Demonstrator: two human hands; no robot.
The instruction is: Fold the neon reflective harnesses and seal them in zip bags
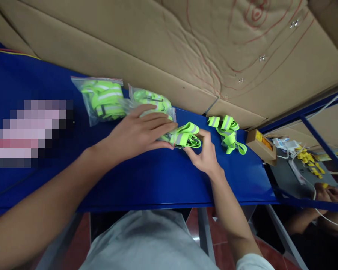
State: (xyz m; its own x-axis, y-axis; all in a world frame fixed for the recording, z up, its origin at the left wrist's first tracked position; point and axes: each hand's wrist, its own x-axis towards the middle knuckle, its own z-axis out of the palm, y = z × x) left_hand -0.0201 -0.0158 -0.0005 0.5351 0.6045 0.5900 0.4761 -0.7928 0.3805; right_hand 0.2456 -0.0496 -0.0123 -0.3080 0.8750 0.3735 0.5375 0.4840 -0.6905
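My left hand (141, 131) lies flat with fingers stretched out on a clear plastic bag (150, 101) that holds a folded neon green reflective strap. Its fingertips press the near end of another folded green strap (187, 135) on the blue table (157, 180). My right hand (204, 152) pinches the right end of that same strap with thumb and fingers. A second filled bag (103, 98) lies further left. A loose green strap (228, 133) lies to the right of my right hand.
A cardboard wall (186, 48) stands along the table's far edge. A small cardboard box (261, 145) sits at the table's right end. Beyond it, another person's hands (328, 194) work near yellow parts (311, 161) and cables. A blurred patch covers the left of the table.
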